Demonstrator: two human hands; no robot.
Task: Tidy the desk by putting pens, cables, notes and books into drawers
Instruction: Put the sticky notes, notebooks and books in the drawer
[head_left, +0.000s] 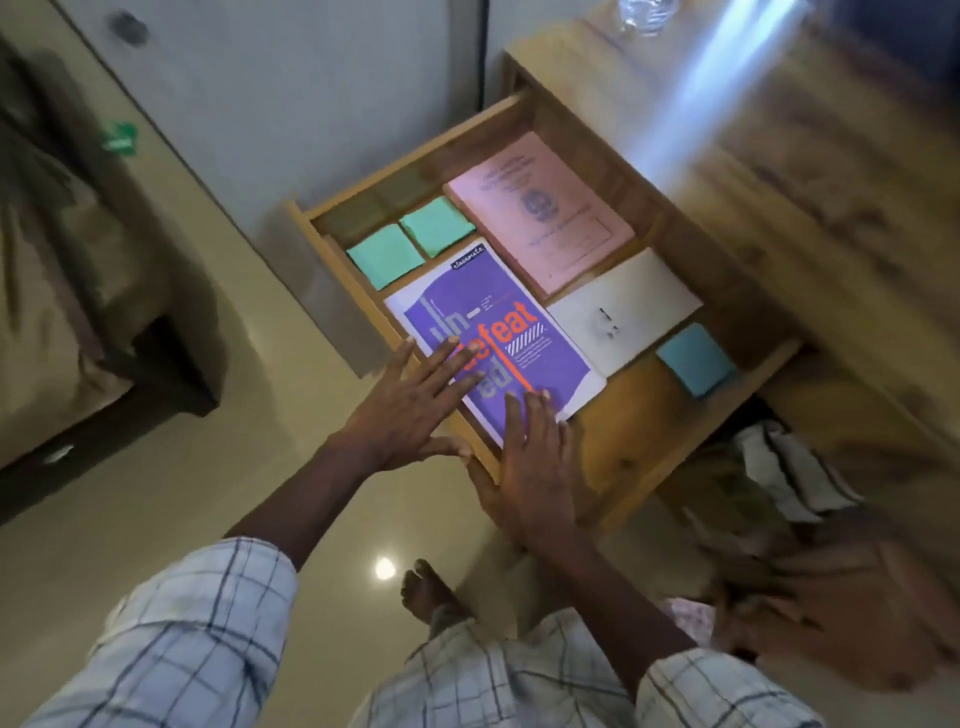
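Pressing flat on the purple notebook (498, 332), the left hand (415, 405) and right hand (530, 462) have fingers straight and spread, gripping nothing. Notebook lies in the open drawer (628, 431), beside a pink book (540, 208), white book (623, 306), green note pads (384, 254) and blue pad (696, 358).

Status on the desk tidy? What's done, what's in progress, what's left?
Done: pink booklet, white book, two green note pads and a blue note pad lie in the open drawer. In hand: left hand and right hand rest flat on the purple notebook in it. Left: drawer not yet shut; no pens or cables show in it; the desk top is too blurred to tell what remains.
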